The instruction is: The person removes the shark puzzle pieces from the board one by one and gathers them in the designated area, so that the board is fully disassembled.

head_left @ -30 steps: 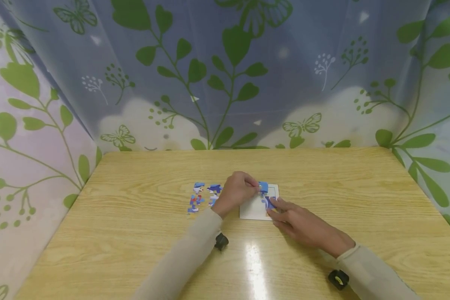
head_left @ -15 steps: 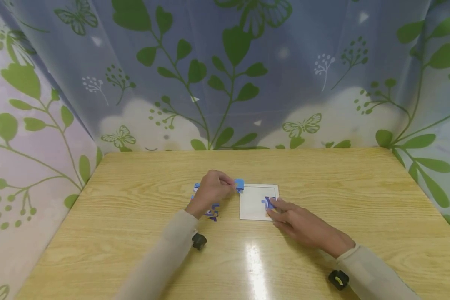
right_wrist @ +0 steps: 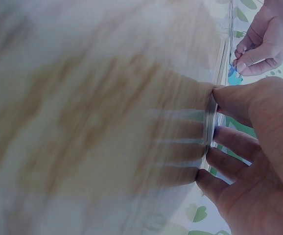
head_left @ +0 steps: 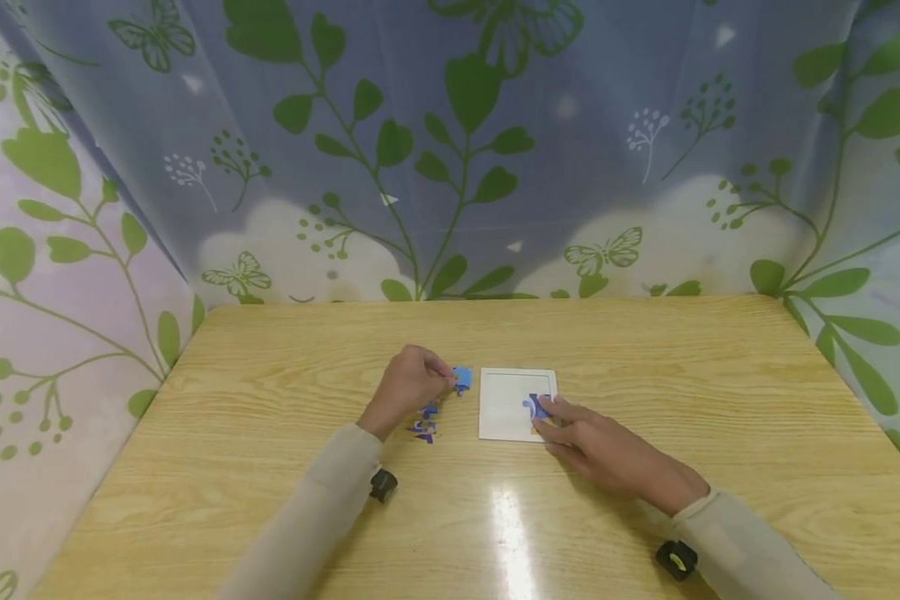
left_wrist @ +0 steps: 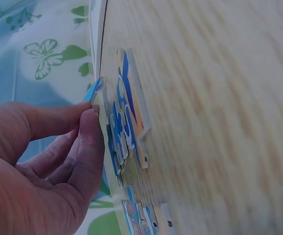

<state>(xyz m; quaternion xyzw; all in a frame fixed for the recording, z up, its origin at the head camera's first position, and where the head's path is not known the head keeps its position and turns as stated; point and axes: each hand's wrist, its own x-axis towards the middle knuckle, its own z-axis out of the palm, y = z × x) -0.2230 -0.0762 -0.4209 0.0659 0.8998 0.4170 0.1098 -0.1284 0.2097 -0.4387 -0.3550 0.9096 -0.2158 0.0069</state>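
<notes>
My left hand [head_left: 405,385] pinches a light-blue jigsaw piece [head_left: 461,380] between thumb and fingers, just left of a square white puzzle tray [head_left: 504,417]. Close up in the left wrist view, the piece [left_wrist: 94,91] is tilted and seen nearly edge-on. Beneath and beside that hand lie loose jigsaw pieces [head_left: 423,428], partly hidden by it. On the tray's right side, my right hand [head_left: 607,446] rests its spread fingers on the tray edge and on a purple-blue jigsaw piece [head_left: 537,406] inside. Those fingers cover part of that piece.
A wood-grain table [head_left: 300,517] carries everything, with a bright light reflection in front of the tray. Behind it hangs a leaf-patterned curtain [head_left: 420,208], with patterned cloth at both sides. Each wrist wears a small black device, such as the right one [head_left: 677,560].
My left hand has carried the light-blue piece leftward, from over the tray's upper right corner to the table beside the tray's left edge. My right hand has stayed in place.
</notes>
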